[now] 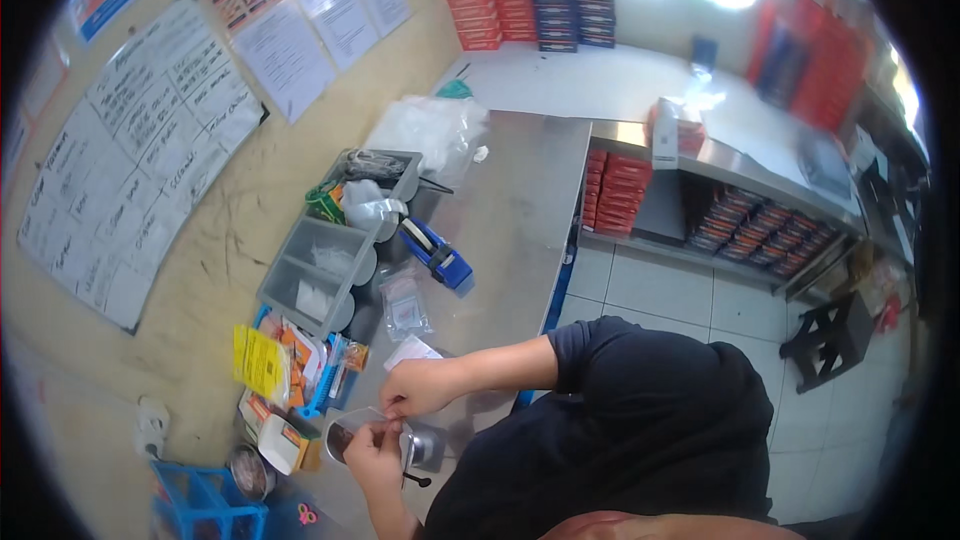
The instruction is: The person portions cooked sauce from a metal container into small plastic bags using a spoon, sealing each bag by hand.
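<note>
My right hand reaches in from above with its fingertips pinched together. The thumb and fingers of my left hand meet them at one spot. Between them is a small thin item, mostly hidden by the fingers. Beneath and beside my left hand stands a clear plastic container with brown contents. A round metal container sits close on the body side, with a black-ended utensil near it. A white paper or packet lies just beyond my right hand.
On the steel table are a grey divided organizer, a blue tape dispenser, clear plastic bags and pink-handled scissors. A blue rack stands near the wall. Behind is a dark stool.
</note>
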The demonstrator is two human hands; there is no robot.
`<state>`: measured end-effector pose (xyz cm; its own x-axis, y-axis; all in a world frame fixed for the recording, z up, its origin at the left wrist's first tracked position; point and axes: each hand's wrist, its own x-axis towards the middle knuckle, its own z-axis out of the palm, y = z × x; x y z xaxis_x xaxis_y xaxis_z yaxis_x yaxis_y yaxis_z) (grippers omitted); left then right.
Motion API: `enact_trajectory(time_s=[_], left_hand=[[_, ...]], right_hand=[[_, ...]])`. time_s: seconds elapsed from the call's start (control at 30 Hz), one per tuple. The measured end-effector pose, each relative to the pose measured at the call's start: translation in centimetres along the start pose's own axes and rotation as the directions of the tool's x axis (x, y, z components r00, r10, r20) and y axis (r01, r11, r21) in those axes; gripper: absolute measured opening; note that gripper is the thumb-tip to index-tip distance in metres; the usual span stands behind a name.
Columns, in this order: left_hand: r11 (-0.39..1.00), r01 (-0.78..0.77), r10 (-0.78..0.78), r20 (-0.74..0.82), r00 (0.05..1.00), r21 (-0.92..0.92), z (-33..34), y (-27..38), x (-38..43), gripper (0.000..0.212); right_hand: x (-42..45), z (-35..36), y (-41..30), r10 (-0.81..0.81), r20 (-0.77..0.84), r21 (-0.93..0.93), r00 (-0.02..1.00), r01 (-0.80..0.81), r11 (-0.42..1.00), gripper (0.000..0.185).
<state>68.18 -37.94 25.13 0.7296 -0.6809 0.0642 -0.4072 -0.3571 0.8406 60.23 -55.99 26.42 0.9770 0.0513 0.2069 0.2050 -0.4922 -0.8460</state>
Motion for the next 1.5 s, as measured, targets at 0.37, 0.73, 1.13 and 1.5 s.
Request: enact_trajectory(time_s=[0.37,0.73,1.13,1.5], left_hand=[[0.749,-0.094,0.226,-0.120,0.967,0.656,0.1,3.4,0.5,0.018],[0.845,-0.117,0.078,0.096,0.992,0.522,-2.2,6.7,-0.6,0.026],[0.905,-0.045,0.031,0.041,0.999,0.423,-8.8,-0.2,-9.2,0.079],[0.923,0.210,-0.168,0.155,0.973,-0.322,-6.2,-7.0,-13.6,0.068]], right_hand=[[0.2,2.0,-1.3,0.128,-0.258,-0.406,0.958,-0.227,0.885,0.011],[0.4,1.6,-2.3,0.031,-0.090,-0.367,0.995,-0.062,0.928,0.025],[2.0,3.5,-2.3,-0.226,0.257,-0.351,0.940,0.309,0.884,0.049],[5.5,7.2,2.3,-0.182,0.238,-0.004,0.954,0.188,0.982,0.015]])
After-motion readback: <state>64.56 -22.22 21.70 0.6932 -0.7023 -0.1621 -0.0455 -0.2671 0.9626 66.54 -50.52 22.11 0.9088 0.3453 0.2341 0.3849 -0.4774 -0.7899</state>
